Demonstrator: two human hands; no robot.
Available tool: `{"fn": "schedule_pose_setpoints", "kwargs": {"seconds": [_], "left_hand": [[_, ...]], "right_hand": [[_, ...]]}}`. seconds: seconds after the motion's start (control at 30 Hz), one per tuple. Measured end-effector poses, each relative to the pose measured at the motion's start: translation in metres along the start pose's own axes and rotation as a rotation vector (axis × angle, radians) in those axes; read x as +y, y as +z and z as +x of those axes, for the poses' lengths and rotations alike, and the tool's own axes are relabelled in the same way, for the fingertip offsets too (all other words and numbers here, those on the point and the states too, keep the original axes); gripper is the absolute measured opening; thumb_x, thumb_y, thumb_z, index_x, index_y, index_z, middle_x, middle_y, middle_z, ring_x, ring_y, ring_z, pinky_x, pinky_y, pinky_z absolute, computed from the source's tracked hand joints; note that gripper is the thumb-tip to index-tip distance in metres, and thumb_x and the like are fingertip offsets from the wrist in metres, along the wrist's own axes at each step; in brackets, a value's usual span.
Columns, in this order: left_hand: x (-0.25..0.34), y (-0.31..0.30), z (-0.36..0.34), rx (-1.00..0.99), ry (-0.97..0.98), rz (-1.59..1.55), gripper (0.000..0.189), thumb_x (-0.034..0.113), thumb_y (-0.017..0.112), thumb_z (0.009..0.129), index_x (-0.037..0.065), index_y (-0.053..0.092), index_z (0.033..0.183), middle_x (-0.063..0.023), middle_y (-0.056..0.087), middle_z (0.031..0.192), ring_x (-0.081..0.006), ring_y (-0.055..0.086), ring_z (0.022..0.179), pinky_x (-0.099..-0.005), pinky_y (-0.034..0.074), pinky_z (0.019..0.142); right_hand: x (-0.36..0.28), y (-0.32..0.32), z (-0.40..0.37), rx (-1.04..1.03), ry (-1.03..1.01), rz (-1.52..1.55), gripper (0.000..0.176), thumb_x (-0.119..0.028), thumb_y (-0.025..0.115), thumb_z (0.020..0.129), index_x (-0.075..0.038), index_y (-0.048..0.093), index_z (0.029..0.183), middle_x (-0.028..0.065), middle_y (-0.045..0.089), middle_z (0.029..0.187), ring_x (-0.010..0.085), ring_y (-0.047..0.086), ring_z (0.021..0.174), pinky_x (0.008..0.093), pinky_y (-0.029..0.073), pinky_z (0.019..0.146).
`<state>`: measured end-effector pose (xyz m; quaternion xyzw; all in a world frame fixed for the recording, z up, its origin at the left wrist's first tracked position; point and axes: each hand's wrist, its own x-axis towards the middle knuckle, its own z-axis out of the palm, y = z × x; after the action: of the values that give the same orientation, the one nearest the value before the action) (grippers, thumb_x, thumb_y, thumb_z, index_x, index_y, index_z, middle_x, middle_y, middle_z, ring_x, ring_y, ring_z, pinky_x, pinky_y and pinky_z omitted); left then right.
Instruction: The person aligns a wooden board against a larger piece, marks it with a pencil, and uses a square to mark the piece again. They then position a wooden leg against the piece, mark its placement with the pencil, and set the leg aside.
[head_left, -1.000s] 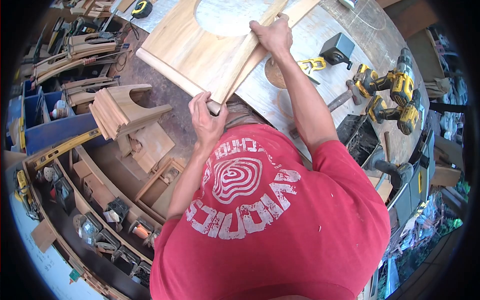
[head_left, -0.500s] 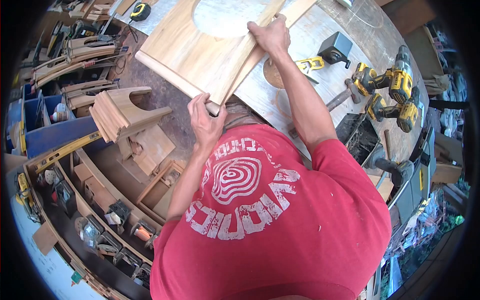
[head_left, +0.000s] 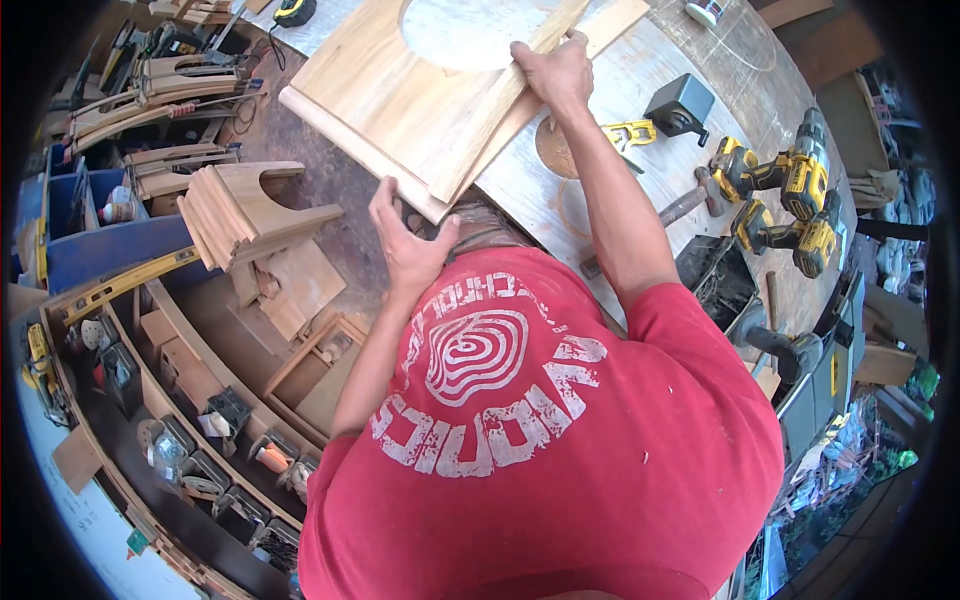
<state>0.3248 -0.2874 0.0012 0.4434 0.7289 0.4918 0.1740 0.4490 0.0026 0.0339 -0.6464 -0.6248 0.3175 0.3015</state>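
Wooden strip [head_left: 497,115] lies diagonally across the cut-out panel [head_left: 380,90], right hand [head_left: 555,70] clamped over it, seemingly for alignment; left hand [head_left: 405,240] spread loosely at the panel's near corner.

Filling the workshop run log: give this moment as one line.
right hand: grips wooden strip | left hand: open at panel near corner | drills: on bench

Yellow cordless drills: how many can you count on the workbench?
2. The farther drill lies near the workbench's right edge; the nearer drill lies right beside it. More may be hidden behind the person.
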Motion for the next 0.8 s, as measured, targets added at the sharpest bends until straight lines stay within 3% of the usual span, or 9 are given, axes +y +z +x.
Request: {"fn": "schedule_pose_setpoints", "kwargs": {"seconds": [0.1, 0.2, 0.23, 0.33, 0.43, 0.53, 0.6, 0.67, 0.8], "left_hand": [[-0.003, -0.005, 0.005, 0.037, -0.433, -0.251, 0.118, 0.038, 0.085, 0.083, -0.007, 0.01, 0.16, -0.031, 0.025, 0.157, -0.0421, 0.038, 0.144, -0.0489, 0.034, 0.121], [-0.002, 0.001, 0.013, 0.015, -0.682, -0.409, 0.129, 0.051, 0.082, 0.084, -0.009, -0.002, 0.161, -0.0358, 0.016, 0.162, -0.0446, 0.033, 0.148, -0.0503, 0.033, 0.121], [0.001, 0.006, 0.014, -0.029, -0.657, -0.376, 0.133, 0.057, 0.08, 0.083, -0.01, -0.005, 0.16, -0.0395, 0.011, 0.162, -0.0478, 0.03, 0.149, -0.0513, 0.029, 0.123], [0.007, 0.012, 0.016, 0.0, -0.417, 0.186, 0.126, 0.053, 0.083, 0.081, -0.009, 0.008, 0.16, -0.0389, 0.017, 0.16, -0.0486, 0.033, 0.145, -0.0526, 0.027, 0.122], [0.043, -0.003, 0.026, 0.123, 0.223, 0.51, 0.103, 0.043, 0.082, 0.081, -0.006, 0.031, 0.154, -0.0353, 0.03, 0.156, -0.048, 0.039, 0.14, -0.0554, 0.028, 0.12], [0.067, 0.007, 0.043, -0.131, 0.597, 0.406, 0.08, 0.034, 0.081, 0.08, -0.004, 0.048, 0.142, -0.0303, 0.042, 0.15, -0.0454, 0.042, 0.137, -0.0577, 0.031, 0.117], [0.089, 0.024, 0.043, -0.298, 0.545, 0.462, 0.084, 0.031, 0.081, 0.08, -0.008, 0.045, 0.145, -0.0297, 0.044, 0.15, -0.0463, 0.041, 0.139, -0.0551, 0.035, 0.116], [0.097, 0.042, 0.049, -0.436, 0.506, 0.504, 0.084, 0.032, 0.08, 0.082, -0.009, 0.044, 0.145, -0.0301, 0.043, 0.151, -0.0462, 0.042, 0.139, -0.0545, 0.035, 0.116], [0.096, 0.067, 0.062, -0.439, 0.463, 0.75, 0.089, 0.035, 0.081, 0.082, -0.012, 0.042, 0.146, -0.0339, 0.04, 0.153, -0.045, 0.042, 0.141, -0.0518, 0.037, 0.116]], "right_hand": [[-0.005, -0.003, -0.002, -0.003, 0.02, -0.017, 0.101, -0.043, 0.082, 0.07, 0.013, 0.04, 0.143, 0.0327, 0.067, 0.121, 0.0441, 0.066, 0.116, 0.0461, 0.05, 0.104], [-0.004, -0.002, -0.002, 0.006, 0.004, -0.013, 0.101, -0.042, 0.082, 0.07, 0.012, 0.04, 0.144, 0.0323, 0.067, 0.121, 0.0437, 0.066, 0.116, 0.0458, 0.05, 0.105], [-0.005, -0.002, -0.002, 0.003, 0.0, -0.006, 0.101, -0.042, 0.082, 0.07, 0.012, 0.039, 0.144, 0.0323, 0.067, 0.122, 0.0436, 0.066, 0.117, 0.0456, 0.05, 0.105], [-0.006, -0.004, -0.003, 0.006, -0.006, 0.0, 0.101, -0.042, 0.082, 0.07, 0.011, 0.039, 0.144, 0.032, 0.067, 0.122, 0.0431, 0.066, 0.117, 0.0453, 0.05, 0.105], [-0.005, -0.003, -0.002, 0.017, -0.006, -0.011, 0.1, -0.041, 0.082, 0.07, 0.011, 0.039, 0.144, 0.0315, 0.068, 0.121, 0.0427, 0.066, 0.117, 0.0451, 0.05, 0.105], [-0.006, -0.002, -0.004, 0.012, -0.007, -0.006, 0.1, -0.043, 0.083, 0.071, 0.012, 0.041, 0.143, 0.0311, 0.068, 0.121, 0.0412, 0.067, 0.115, 0.044, 0.051, 0.104], [-0.003, -0.002, -0.001, 0.012, -0.008, 0.007, 0.101, -0.046, 0.086, 0.071, 0.014, 0.044, 0.141, 0.0304, 0.069, 0.12, 0.0383, 0.07, 0.112, 0.0422, 0.053, 0.101], [-0.006, -0.002, -0.003, 0.002, -0.009, 0.002, 0.1, -0.043, 0.084, 0.071, 0.012, 0.041, 0.142, 0.0317, 0.069, 0.12, 0.0418, 0.068, 0.115, 0.044, 0.051, 0.103], [-0.007, -0.002, -0.002, 0.029, -0.007, -0.031, 0.101, -0.043, 0.083, 0.071, 0.011, 0.04, 0.144, 0.0328, 0.068, 0.121, 0.0436, 0.067, 0.117, 0.045, 0.05, 0.105]]}}
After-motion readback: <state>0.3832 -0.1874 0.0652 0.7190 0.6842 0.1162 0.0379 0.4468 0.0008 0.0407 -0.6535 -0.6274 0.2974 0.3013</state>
